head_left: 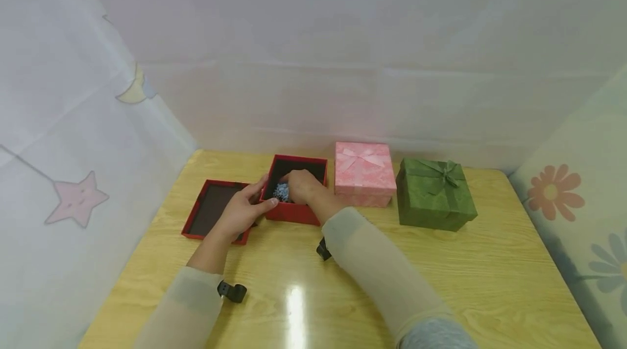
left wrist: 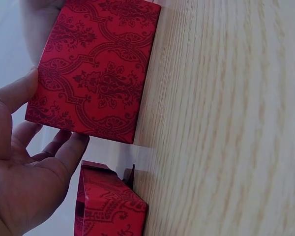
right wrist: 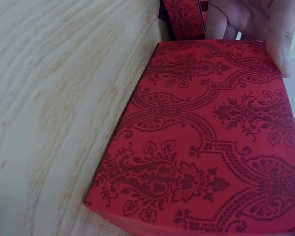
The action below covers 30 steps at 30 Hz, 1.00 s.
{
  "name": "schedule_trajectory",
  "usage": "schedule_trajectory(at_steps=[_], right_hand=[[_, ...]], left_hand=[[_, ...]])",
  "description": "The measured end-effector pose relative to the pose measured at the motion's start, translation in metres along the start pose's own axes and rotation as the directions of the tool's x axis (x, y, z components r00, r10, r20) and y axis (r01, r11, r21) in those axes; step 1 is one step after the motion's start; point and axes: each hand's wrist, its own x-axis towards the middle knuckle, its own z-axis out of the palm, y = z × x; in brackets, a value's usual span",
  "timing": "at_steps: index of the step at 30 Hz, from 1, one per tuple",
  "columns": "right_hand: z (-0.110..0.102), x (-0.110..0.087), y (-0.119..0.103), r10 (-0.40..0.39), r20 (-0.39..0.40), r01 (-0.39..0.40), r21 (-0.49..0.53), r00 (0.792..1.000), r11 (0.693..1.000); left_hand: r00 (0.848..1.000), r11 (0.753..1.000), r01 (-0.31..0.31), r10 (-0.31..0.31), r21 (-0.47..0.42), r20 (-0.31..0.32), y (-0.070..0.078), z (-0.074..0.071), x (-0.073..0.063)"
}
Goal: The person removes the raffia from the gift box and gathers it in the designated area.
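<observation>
1. Pale cloth walls (head_left: pixel 343 22) surround your work at the back and both sides, printed with a pink star (head_left: pixel 78 199) and a yellow moon (head_left: pixel 132 87) on the left and an orange flower (head_left: pixel 555 192) on the right.
2. Below them lies a light wood-grain surface (head_left: pixel 274 273), with a bright streak of reflected light near its front.
3. Your red box (head_left: pixel 294 213) stands upright and uncovered towards the back of the surface, left of centre. Its inside is dark, and the wrist views show a deeper red ornamental pattern on its walls.
4. Your left grip (head_left: pixel 243 212) is clamped on the box's front left corner, thumb at the front wall, fingers against the left side.
5. Your right grip (head_left: pixel 305 185) reaches down into the box; its fingertips are hidden, so whether they are together or apart cannot be told.
6. A bumpy blue item (head_left: pixel 281 192) shows inside the box, just beside your right fingers, partly covered.
7. Left of the box, a shallow red lid (head_left: pixel 208 213) lies with its dark inner side up, partly behind your left grip.
8. To the right stand a closed pink box (head_left: pixel 367 196) and, farthest right, a closed green box (head_left: pixel 426 210), each topped with a matching bow.
</observation>
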Motion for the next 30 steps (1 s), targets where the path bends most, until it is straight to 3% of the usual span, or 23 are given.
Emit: schedule_trajectory(at_steps=[5, 14, 30], right_hand=[[-0.002, 0.0, 0.003, 0.016, -0.018, -0.016, 0.036, 1.0, 0.999], [-0.016, -0.008, 0.004, -0.048, -0.089, 0.055, 0.071, 0.995, 0.996], [-0.033, -0.028, 0.017, -0.027, -0.181, 0.069, 0.232, 0.983, 0.97]], left_hand=[[1.0, 1.0, 0.0, 0.0, -0.008, 0.004, 0.002, 0.001, 0.002], [1.0, 1.0, 0.007, -0.007, -0.01, -0.004, 0.003, 0.001, 0.002], [1.0, 1.0, 0.011, -0.011, 0.011, -0.017, 0.001, 0.001, 0.001]])
